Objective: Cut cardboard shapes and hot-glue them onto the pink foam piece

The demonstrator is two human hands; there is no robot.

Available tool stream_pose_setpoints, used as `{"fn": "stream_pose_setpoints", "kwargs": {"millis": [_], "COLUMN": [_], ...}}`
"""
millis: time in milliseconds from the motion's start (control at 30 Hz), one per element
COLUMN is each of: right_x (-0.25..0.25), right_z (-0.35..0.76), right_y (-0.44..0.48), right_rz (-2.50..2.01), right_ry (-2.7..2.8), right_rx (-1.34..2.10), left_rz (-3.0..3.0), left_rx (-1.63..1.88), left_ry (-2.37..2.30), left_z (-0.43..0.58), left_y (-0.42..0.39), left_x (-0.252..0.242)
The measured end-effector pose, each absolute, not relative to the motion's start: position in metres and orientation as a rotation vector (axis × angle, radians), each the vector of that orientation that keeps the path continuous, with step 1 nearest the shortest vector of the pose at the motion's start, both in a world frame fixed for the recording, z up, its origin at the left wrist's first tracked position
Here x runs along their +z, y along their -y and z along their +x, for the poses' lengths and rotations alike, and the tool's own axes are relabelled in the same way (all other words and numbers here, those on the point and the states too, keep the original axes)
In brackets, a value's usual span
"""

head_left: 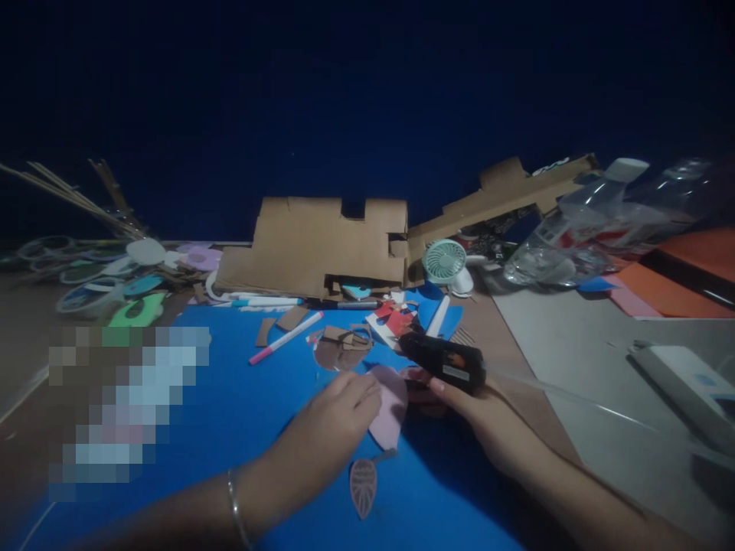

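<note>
My left hand [350, 405], with a bracelet at the wrist, is closed on the left edge of a pale pink paper piece [390, 405] over the blue sheet [230, 444]. My right hand [465, 405] is wrapped round a black glue gun [445, 360], whose nozzle points to the upper left; a clear glue stick [574, 402] sticks out of its back. Below the pink piece lies a small leaf-shaped cutout [364, 487] with a patterned surface. Brown cardboard scraps [341, 348] lie just beyond my left hand.
A pink-tipped marker [287, 337] lies on the blue sheet. Behind stand cut cardboard [321, 245] and a small green fan [446, 262]. Plastic bottles [591, 214] and orange paper [689, 283] are at right; tape rolls [89, 295] and paper cutouts [138, 310] are at left.
</note>
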State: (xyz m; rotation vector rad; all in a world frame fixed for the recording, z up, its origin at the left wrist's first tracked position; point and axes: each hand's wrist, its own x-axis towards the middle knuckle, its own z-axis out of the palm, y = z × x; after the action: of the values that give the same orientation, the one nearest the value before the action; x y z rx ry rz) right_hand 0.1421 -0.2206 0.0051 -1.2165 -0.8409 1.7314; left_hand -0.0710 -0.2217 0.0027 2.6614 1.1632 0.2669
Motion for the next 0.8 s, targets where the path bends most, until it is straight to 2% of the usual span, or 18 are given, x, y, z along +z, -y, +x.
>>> {"fn": "stream_pose_setpoints", "kwargs": {"millis": [200,500,800], "right_x": [0.0,-0.002,0.003], "right_z": [0.143,0.141,0.144], "right_y": [0.215,0.21,0.214], "right_rz": [-1.189,-1.162,-1.215], "right_ry": [0.85,0.932,1.062], "right_rx": [1.629,1.581,1.485], "left_rz": [2.648,2.465,1.979], "left_rx": [0.238,0.162,0.662], "left_ry": [-1.175,-0.884,-1.231], "left_z": [-0.061,-0.062,-0.063], "left_y": [0.225,0.226,0.19], "left_x": [0.004,0.021,0.024]}}
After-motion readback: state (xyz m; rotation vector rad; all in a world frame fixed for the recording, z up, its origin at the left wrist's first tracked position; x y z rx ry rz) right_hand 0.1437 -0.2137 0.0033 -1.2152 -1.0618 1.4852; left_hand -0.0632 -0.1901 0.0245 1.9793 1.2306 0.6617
